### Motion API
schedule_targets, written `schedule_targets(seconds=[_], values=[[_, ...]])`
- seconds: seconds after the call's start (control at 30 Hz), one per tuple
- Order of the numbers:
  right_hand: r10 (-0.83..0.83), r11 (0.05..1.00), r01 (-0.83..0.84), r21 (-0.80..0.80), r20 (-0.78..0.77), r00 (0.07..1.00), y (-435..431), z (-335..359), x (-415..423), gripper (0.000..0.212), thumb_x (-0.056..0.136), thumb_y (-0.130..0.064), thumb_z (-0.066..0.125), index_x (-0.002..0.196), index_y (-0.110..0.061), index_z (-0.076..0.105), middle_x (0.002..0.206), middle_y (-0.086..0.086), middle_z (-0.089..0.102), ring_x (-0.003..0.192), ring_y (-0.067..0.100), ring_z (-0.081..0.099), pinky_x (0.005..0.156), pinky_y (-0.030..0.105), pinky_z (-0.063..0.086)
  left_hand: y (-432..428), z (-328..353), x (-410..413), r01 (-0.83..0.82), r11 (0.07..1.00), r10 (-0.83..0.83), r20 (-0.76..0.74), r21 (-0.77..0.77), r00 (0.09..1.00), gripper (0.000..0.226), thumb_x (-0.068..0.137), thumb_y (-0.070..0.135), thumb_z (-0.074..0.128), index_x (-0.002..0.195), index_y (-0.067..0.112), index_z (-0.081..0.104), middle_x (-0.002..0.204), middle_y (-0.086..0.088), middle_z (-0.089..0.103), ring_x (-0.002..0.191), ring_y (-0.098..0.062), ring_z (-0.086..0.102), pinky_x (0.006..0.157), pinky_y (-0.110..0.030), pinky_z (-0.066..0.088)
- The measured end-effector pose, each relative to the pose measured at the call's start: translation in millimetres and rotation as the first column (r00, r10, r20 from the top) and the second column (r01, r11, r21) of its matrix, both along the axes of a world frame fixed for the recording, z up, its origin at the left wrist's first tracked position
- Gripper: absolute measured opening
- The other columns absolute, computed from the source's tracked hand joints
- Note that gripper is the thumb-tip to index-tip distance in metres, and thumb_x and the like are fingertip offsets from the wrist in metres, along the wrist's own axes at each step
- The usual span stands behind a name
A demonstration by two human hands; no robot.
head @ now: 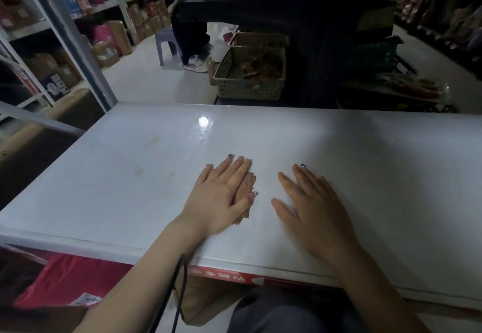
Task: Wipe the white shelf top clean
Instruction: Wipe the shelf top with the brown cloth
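**A:** Where are the hands?

**B:** Both lie palm-down on the white shelf top (pixel 117 184), with the forearms reaching in over its near edge. The left hand (pixel 221 194) is flat on a brown cloth (pixel 249 184), which lies about mid-width and toward the near edge. Only the cloth's right side and a lower corner show past the palm.

**A:** Is it gripping the cloth?

**B:** No. The fingers (pixel 234 168) are straight and close together, pressing down, and the thumb lies across the cloth's edge.

**A:** And the right hand?

**B:** The right hand (pixel 315 212) is just beside the cloth, not touching it. It's slightly blurred, fingers straight and a little spread on the bare surface, holding nothing.

**A:** And the top itself?

**B:** There are faint brownish marks (pixel 154 141) to the left and a bright glare spot (pixel 203 121) farther back.
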State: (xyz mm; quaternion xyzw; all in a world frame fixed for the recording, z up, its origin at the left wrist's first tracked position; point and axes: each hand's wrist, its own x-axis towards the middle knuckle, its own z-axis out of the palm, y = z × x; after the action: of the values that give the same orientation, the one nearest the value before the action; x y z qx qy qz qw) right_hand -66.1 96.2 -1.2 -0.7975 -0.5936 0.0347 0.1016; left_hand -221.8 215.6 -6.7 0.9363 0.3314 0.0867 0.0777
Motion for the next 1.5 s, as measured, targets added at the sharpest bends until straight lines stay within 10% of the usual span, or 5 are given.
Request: schedule_targets(seconds=[1.07,1.3,1.5], values=[[0.014,0.999,-0.011,0.043,-0.064,0.998,1,0,2,0.080,0.073,-0.062,-0.005,0.148,-0.037,0.010,0.158,-0.006,-0.001,0.143,0.010,-0.006,0.108,0.025,-0.013,108,16,75,-0.127,0.990,0.125,-0.039,-0.061,0.991,0.057,0.097,0.043,0.031,0.148,0.025,0.014,0.156,0.004,0.012,0.143,-0.012,0.003,0.113,-0.037,0.002],[-0.025,0.991,0.026,0.130,-0.004,1.000,4,-13,5,0.058,0.086,-0.052,0.032,0.130,-0.021,0.055,0.138,0.011,0.049,0.129,0.025,0.045,0.110,0.035,0.022,128,19,89,-0.153,0.987,0.152,-0.036,-0.056,0.988,0.056,0.096,0.041,0.033,0.147,0.023,0.017,0.156,0.003,0.015,0.143,-0.015,0.005,0.113,-0.040,0.004],[-0.063,0.984,0.057,0.171,0.030,0.998,6,-17,4,0.055,0.081,-0.050,0.039,0.122,-0.021,0.062,0.130,0.011,0.057,0.121,0.023,0.053,0.100,0.035,0.026,143,17,98,-0.155,0.987,0.154,-0.024,-0.037,0.988,0.055,0.096,0.041,0.033,0.147,0.023,0.019,0.155,0.003,0.019,0.142,-0.016,0.010,0.113,-0.040,0.008]])
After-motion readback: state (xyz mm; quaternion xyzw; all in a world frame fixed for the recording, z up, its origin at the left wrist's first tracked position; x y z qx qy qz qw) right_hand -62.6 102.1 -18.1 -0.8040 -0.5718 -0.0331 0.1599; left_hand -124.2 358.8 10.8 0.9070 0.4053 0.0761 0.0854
